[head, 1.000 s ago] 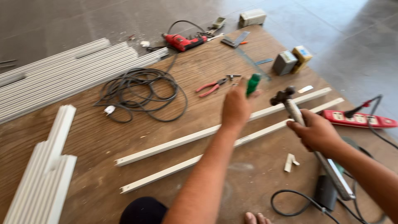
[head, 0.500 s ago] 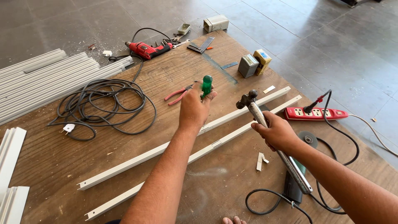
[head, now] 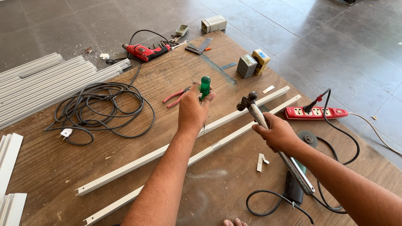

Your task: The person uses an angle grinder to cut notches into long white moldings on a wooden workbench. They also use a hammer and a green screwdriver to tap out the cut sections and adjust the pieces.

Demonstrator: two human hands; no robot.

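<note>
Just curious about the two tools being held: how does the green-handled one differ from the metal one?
The green-handled screwdriver stands upright in the left hand, tip down on a white strip. The hammer is raised at a slant in the right hand, touching nothing else. Its handle is longer, silvery metal. Both are gripped firmly.

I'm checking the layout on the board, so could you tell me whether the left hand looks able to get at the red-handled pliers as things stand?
Probably yes. The left hand holds a green-handled screwdriver upright, and the red-handled pliers lie on the board just beside it with nothing between them. But its fingers are taken up by the screwdriver.
</note>
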